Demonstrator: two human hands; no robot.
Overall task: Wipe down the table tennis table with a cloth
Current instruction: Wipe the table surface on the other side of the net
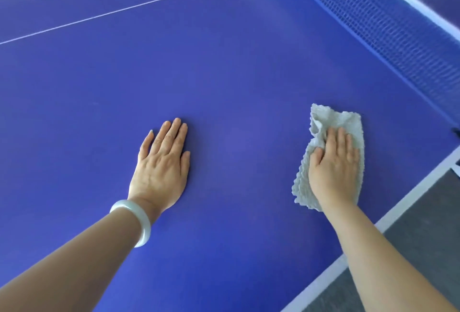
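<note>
The blue table tennis table (224,67) fills most of the view. A pale grey, nubbly cloth (333,119) lies crumpled on it near the right edge. My right hand (333,164) presses flat on top of the cloth, fingers together and pointing toward the net, thumb tucked into a fold. My left hand (163,162) rests palm down on the bare blue surface to the left, fingers together, holding nothing. A pale bangle (134,222) circles the left wrist.
The blue net (388,25) with its white top band runs diagonally across the upper right. A thin white centre line (139,5) crosses the far surface. The white side edge (398,214) borders grey floor (423,232) at lower right.
</note>
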